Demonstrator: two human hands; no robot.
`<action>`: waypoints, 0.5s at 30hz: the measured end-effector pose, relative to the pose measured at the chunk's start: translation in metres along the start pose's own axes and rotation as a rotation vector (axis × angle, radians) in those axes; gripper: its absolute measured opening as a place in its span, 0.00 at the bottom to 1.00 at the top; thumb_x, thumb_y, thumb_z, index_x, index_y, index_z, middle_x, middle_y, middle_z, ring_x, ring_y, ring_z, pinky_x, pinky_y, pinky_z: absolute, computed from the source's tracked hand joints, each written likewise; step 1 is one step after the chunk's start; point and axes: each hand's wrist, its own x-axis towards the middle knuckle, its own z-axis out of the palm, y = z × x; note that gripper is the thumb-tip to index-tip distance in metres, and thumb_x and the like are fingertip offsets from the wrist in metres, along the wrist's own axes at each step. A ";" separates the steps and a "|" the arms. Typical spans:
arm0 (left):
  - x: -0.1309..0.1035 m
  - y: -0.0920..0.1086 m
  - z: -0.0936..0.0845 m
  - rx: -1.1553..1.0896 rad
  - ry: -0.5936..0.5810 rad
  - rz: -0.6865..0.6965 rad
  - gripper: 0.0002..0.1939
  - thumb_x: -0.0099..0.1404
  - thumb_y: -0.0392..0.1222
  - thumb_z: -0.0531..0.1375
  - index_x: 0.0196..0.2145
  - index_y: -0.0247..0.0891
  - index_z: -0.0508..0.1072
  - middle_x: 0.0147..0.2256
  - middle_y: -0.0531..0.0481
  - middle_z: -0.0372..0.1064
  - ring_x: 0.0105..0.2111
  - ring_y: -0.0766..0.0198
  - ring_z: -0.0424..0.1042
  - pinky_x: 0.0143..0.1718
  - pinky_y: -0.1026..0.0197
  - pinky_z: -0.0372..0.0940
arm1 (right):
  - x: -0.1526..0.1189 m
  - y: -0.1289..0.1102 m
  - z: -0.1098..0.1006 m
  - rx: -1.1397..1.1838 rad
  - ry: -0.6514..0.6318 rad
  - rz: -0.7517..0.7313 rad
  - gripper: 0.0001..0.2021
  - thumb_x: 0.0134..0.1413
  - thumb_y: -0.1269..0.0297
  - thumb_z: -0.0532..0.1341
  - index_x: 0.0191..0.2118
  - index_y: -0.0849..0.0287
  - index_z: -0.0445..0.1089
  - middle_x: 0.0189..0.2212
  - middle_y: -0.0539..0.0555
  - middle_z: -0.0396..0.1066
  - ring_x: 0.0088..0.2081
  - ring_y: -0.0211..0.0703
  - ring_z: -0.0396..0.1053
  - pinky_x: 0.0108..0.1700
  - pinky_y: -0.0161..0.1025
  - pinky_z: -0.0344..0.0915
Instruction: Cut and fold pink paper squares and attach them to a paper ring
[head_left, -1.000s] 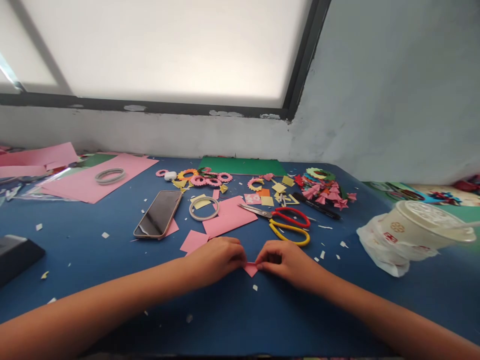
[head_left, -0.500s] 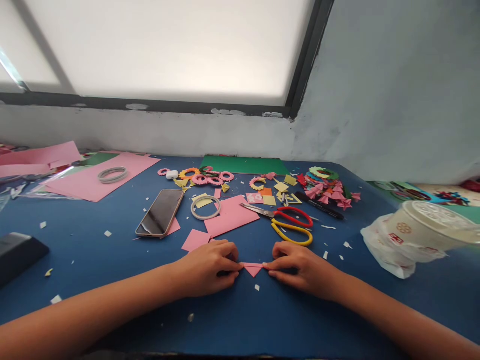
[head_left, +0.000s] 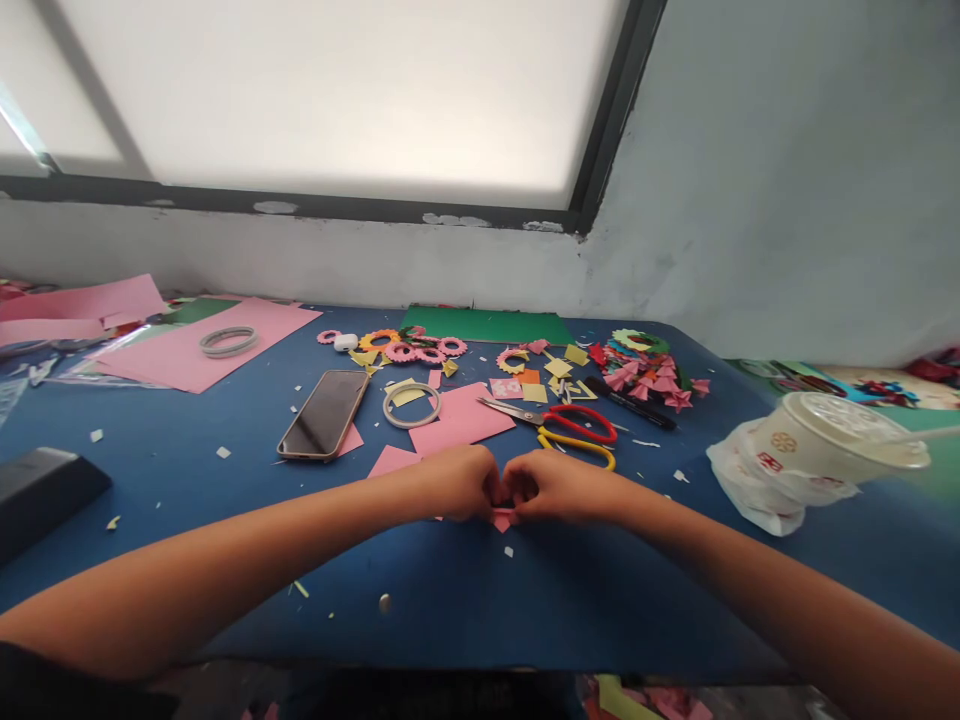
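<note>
A small folded piece of pink paper (head_left: 502,521) lies on the blue table near its front, its point toward me. My left hand (head_left: 469,485) pinches it from the left, my right hand (head_left: 555,487) from the right. Both hands are closed and nearly touch, so most of the paper is hidden by the fingers. Just beyond them are scissors (head_left: 577,425) with one red and one yellow handle. Their blades rest over a larger pink paper sheet (head_left: 461,418). A smaller pink square (head_left: 391,460) is partly covered by my left hand.
Left of centre are a phone (head_left: 324,415) and a tape roll (head_left: 412,404). Farther back lie scalloped paper rings (head_left: 401,352) and a pile of pink paper stars (head_left: 651,380). A lidded cup (head_left: 817,440) in a plastic bag stands at right, a dark box (head_left: 49,500) at left.
My hands have come together from either side, now covering most of the folded pink paper that showed between them. The view has shifted slightly, revealing the table's front edge.
</note>
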 end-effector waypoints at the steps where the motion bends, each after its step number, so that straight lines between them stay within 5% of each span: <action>1: 0.000 0.000 0.000 -0.004 0.003 -0.008 0.14 0.50 0.49 0.64 0.31 0.38 0.77 0.22 0.53 0.69 0.21 0.66 0.65 0.20 0.67 0.53 | 0.001 0.003 -0.001 0.026 -0.028 -0.003 0.11 0.42 0.60 0.65 0.31 0.61 0.71 0.22 0.47 0.67 0.23 0.34 0.62 0.22 0.30 0.53; 6: -0.003 -0.003 0.002 -0.019 -0.008 -0.029 0.12 0.51 0.47 0.62 0.31 0.39 0.78 0.22 0.54 0.69 0.21 0.66 0.65 0.19 0.67 0.52 | 0.004 0.011 0.002 0.071 -0.067 -0.006 0.08 0.43 0.61 0.63 0.28 0.60 0.72 0.20 0.46 0.65 0.22 0.33 0.59 0.21 0.29 0.52; 11: -0.003 0.000 0.000 -0.011 -0.040 -0.061 0.18 0.50 0.56 0.62 0.31 0.39 0.78 0.20 0.54 0.67 0.19 0.66 0.63 0.19 0.66 0.53 | 0.003 0.008 0.001 -0.009 -0.026 -0.010 0.13 0.41 0.55 0.64 0.31 0.60 0.73 0.22 0.48 0.69 0.23 0.35 0.63 0.22 0.30 0.53; 15: -0.004 0.010 -0.002 0.077 0.010 -0.084 0.14 0.49 0.52 0.64 0.29 0.38 0.78 0.23 0.51 0.69 0.25 0.61 0.66 0.23 0.65 0.54 | 0.004 0.003 -0.004 -0.097 -0.021 -0.005 0.11 0.40 0.56 0.66 0.26 0.59 0.73 0.19 0.48 0.67 0.22 0.35 0.62 0.22 0.31 0.51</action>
